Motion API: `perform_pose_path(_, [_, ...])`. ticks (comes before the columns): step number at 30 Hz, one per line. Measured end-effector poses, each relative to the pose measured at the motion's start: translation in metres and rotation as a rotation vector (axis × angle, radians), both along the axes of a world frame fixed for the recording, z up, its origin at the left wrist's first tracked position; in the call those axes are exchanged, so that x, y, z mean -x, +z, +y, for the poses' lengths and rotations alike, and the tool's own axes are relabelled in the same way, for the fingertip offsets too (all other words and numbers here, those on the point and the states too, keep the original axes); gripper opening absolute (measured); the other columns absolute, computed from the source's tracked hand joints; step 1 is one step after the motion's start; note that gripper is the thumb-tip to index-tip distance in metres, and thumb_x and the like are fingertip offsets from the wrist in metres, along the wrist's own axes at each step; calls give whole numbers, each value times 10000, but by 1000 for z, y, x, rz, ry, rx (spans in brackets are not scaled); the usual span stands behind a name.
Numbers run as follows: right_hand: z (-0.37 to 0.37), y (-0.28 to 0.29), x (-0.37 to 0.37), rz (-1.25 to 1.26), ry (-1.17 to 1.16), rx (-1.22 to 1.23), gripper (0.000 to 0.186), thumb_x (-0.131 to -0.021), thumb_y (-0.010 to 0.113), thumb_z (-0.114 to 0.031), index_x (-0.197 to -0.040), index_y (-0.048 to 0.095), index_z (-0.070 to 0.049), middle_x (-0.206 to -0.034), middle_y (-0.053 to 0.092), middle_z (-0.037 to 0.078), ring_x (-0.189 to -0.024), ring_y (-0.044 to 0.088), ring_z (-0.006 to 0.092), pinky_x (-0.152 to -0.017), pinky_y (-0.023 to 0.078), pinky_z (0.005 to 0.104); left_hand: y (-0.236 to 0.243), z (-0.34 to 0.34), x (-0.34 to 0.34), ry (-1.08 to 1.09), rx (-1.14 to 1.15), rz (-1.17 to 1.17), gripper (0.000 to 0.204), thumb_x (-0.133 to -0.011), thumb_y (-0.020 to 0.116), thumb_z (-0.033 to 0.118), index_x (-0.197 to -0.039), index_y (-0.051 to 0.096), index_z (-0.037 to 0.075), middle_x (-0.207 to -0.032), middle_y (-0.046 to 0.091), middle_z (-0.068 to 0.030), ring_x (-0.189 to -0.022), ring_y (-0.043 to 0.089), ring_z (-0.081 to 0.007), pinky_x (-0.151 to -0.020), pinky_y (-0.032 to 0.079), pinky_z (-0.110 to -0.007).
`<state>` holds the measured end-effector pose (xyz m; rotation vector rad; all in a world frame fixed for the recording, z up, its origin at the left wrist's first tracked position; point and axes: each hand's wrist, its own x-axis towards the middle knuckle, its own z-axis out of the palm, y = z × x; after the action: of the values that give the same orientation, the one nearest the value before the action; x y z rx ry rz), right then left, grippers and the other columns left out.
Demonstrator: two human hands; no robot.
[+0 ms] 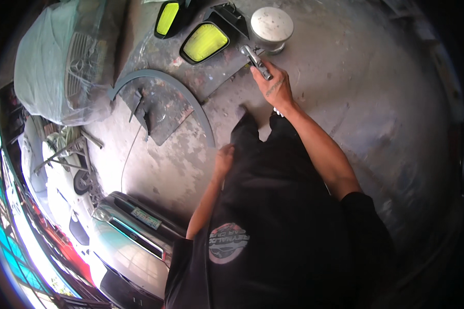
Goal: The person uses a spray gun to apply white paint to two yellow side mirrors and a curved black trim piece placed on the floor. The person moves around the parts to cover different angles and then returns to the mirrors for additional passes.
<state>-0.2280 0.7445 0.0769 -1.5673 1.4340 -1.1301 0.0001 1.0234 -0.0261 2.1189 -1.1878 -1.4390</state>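
Note:
My right hand (277, 88) is closed round the handle of a metallic spray gun (256, 61), held out ahead of me. A round cup with a pale, speckled lid (271, 24) is beside the gun's head and seems to belong to it. Just left of the gun is a black car side mirror (205, 44) with bright yellow over its face. A second such mirror (167, 19) lies farther off. My left hand (224, 158) hangs low by my trouser leg, fingers curled and slightly blurred; what they hold, if anything, does not show.
A grey curved arch trim (162, 74) and dark angular pieces (141, 114) lie on a paint-stained sheet (166, 129) at left. Beyond is a car front wrapped in clear plastic (62, 67). A silver car (134, 232) stands at lower left, with a thin line (129, 154) on the floor.

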Motion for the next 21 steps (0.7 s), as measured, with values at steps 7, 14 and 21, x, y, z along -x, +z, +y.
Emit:
perform_pose_path(7, [39,-23,-31,-26,-208,-154,214,-920,675,-185,-1066,668,-29,-846,680,222,-788,664,425,-693,517,453,-10,28,-18,-264,-46,59,378,-1002,568,269,-1260,651,5,-1269,651,-227,-1239,582,-384,-1064,443,-433])
perform_pose_path(14, [56,-28,-94,-23,-377,-122,228,-925,674,-193,-1063,676,-11,-817,677,210,-747,662,408,-670,506,444,-95,139,-108,-803,-88,-212,445,-978,586,338,-1349,595,91,-1486,455,-209,-1294,504,-444,-1080,420,-530])
perform_pose_path(21, [40,-11,-151,61,-328,-82,271,-916,675,-249,-1024,694,-2,-731,671,206,-734,673,408,-697,510,441,-134,179,-175,-656,-409,-167,770,-955,569,549,-1570,294,175,-1545,352,-266,-1293,471,-548,-1086,409,-577])
